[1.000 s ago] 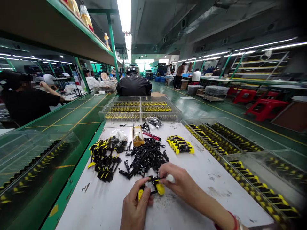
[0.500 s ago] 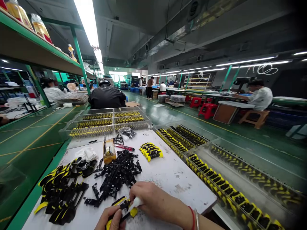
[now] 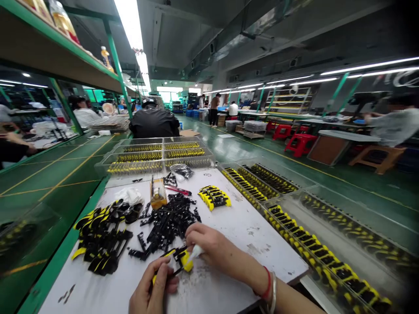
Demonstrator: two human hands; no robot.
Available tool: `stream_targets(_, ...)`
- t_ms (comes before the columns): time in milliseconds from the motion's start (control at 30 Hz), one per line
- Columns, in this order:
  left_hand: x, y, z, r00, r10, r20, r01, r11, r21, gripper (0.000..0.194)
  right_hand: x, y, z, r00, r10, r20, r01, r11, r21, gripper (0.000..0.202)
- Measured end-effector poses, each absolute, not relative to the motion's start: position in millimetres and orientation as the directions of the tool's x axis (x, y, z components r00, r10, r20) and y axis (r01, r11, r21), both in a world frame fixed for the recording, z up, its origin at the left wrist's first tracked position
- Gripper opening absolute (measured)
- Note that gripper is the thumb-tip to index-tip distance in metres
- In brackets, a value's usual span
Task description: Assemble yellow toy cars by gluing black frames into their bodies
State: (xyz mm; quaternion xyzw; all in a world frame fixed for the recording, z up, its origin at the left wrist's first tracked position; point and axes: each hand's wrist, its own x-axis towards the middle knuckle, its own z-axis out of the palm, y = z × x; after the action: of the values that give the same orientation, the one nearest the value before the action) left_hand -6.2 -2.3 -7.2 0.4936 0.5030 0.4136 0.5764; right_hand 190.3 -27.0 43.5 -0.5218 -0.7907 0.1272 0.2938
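My left hand (image 3: 152, 283) is closed around one end of a curved black-and-yellow plastic part (image 3: 186, 261) over the near side of the white tabletop. In my right hand (image 3: 209, 246) is a small white nozzle bottle (image 3: 196, 252), its tip against or close to the part's yellow end; my fingers hide most of its body. Just beyond my hands lies a heap of small black plastic pieces (image 3: 170, 222). To the left is a pile of curved black-and-yellow parts (image 3: 101, 240). A row of assembled yellow-and-black parts (image 3: 214, 197) sits farther back.
Clear trays of yellow-and-black parts stand at the back (image 3: 113, 157) and along the right edge (image 3: 271, 203). A yellowish open box (image 3: 159, 201), a red cutter (image 3: 178, 190) and a crumpled white cloth (image 3: 131, 195) lie mid-table. A person in black (image 3: 153, 122) sits ahead.
The view has swung left and down, so the table appears shifted right and up. My left fingers have loosened slightly around the part, and the bottle's tip is now at its yellow end.
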Motion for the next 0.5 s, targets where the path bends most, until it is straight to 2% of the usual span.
stream_targets(100,-10,-2,-2,0.22,0.955,-0.199,-0.122,0.229,0.966,0.06,192,-24,37,-0.185,0.882,0.434,0.678,0.434,-0.594,0.015)
stream_targets(233,-10,-3,0,0.218,0.96,-0.175,-0.23,0.225,0.947,0.064,189,-24,30,-0.157,0.866,0.475,0.642,0.455,-0.617,0.008)
stream_targets(333,-10,-4,0,0.227,0.959,-0.17,-0.236,0.224,0.946,0.068,187,-25,24,-0.184,0.866,0.464,0.651,0.461,-0.603,0.009)
stream_targets(500,-12,-7,3,0.284,0.948,-0.144,-0.172,0.198,0.965,0.05,182,-27,12,-0.24,0.869,0.433,0.697,0.465,-0.545,0.017)
